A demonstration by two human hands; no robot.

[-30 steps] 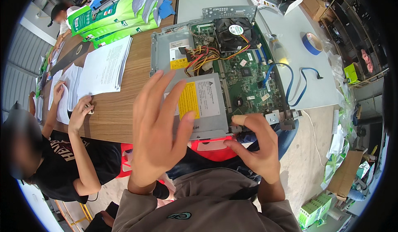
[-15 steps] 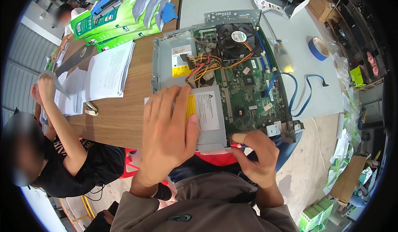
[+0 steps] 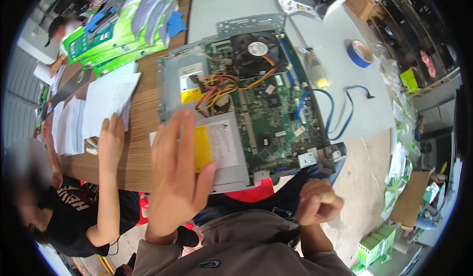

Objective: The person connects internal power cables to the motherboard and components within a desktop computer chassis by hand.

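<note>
An opened desktop computer case [image 3: 170,86] lies flat in front of me, with a green circuit board [image 3: 268,140], a black fan [image 3: 241,61] and a bundle of coloured wires [image 3: 219,89]. My left hand [image 3: 177,177], fingers stretched out, is over the grey metal box [image 3: 229,177] with yellow and white labels at the case's near left; whether it touches is unclear. My right hand [image 3: 318,202] is off the case's near edge, fingers curled; anything inside them is hidden. A blue cable [image 3: 329,123] trails from the board onto the table.
Right of the case are blue tape [image 3: 359,53] and a clear bottle with a yellow tip [image 3: 318,71]. Stacked papers [image 3: 108,101] and green packages [image 3: 118,44] lie left. A co-worker's hand [image 3: 112,138] touches the papers. Cluttered shelves [image 3: 414,39] stand at right.
My right hand has drawn back from the case's near edge, where something red showed by its fingers. My left hand's fingers have shifted. The co-worker's arm has come down onto the papers.
</note>
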